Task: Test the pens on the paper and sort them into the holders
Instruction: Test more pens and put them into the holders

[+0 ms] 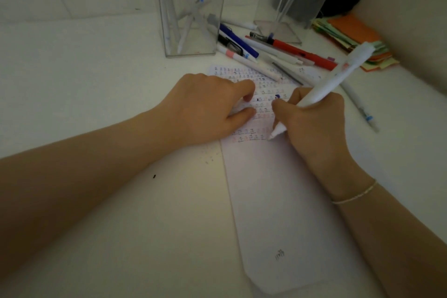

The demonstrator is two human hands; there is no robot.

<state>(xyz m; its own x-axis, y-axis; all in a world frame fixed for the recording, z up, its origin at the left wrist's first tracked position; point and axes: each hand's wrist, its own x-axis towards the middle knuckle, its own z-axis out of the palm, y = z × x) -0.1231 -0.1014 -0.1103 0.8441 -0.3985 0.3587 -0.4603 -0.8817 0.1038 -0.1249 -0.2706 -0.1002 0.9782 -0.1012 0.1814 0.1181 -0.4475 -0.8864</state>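
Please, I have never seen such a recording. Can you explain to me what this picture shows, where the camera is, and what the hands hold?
There is no machine: a person works with bare hands. The one picture comes from a camera worn on the head, looking down at a white table. The right hand holds a white pen, tip at the paper, which has rows of test marks. The left hand rests on the paper. Behind stand two clear holders: the left holder has pens, the right holder looks empty. Loose pens lie between them.
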